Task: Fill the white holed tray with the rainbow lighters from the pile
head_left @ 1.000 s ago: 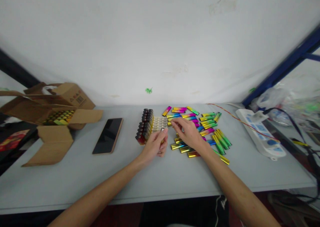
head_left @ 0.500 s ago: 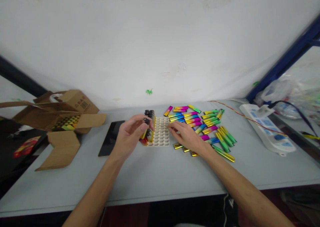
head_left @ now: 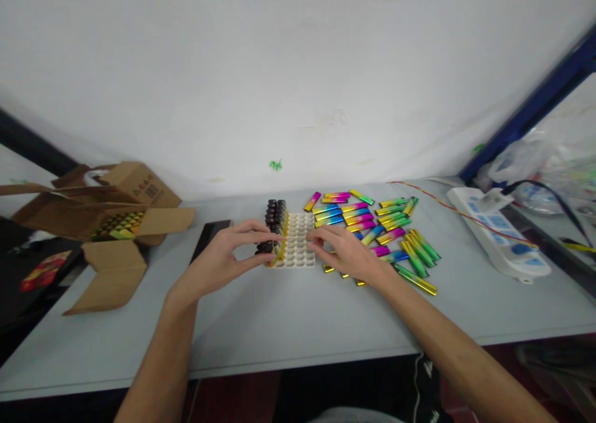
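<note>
A white tray (head_left: 302,252) with rows of round holes lies on the grey table (head_left: 298,323). Several black-topped lighters (head_left: 275,213) stand in its left columns. My left hand (head_left: 218,261) is closed, pinching a lighter (head_left: 266,249) at the tray's near left corner. My right hand (head_left: 347,254) lies flat with fingers stretched, its fingertips touching the tray's right edge. Beneath and to the right of that hand lie several loose rainbow-coloured lighters (head_left: 395,224).
An open cardboard box (head_left: 107,215) holding more coloured lighters stands at the left. A dark phone (head_left: 209,231) lies partly behind my left hand. A white power strip (head_left: 496,236), a thin red wire (head_left: 419,194) and plastic bags (head_left: 535,162) are at the right.
My left hand has come down from above the tray to its near left corner with the lighter. My right hand has stayed at the tray's right side.
</note>
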Tool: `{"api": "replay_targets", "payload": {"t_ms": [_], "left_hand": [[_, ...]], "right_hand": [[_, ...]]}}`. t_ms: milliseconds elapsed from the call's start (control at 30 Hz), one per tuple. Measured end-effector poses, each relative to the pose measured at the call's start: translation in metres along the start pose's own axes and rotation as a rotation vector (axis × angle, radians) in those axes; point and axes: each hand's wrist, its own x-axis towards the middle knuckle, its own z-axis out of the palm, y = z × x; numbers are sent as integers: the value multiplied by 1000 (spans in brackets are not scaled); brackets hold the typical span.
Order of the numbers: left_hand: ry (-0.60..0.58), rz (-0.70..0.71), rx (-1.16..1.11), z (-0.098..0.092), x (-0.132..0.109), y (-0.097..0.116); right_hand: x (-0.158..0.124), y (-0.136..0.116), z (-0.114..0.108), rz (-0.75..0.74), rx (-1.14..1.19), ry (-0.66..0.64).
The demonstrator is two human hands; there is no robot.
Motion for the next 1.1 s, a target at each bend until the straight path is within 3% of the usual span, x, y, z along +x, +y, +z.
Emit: {"api": "replay_targets", "payload": {"t_ms": [133,367,733,967,1100], "left_hand": [[-49,56,73,4,0,2],[-61,100,83,9,3,0],[-104,92,152,6,0,2],[-59,-15,218,-2,-3,18],[-102,0,236,-2,-3,23]], "right_hand": [[-3,-5,5,-90,-66,-65],[-5,0,13,-70,-99,-150],[-7,11,19,-119,-67,-111],[-6,11,21,-117,-49,-92],[-5,12,21,-112,-49,-84]]}}
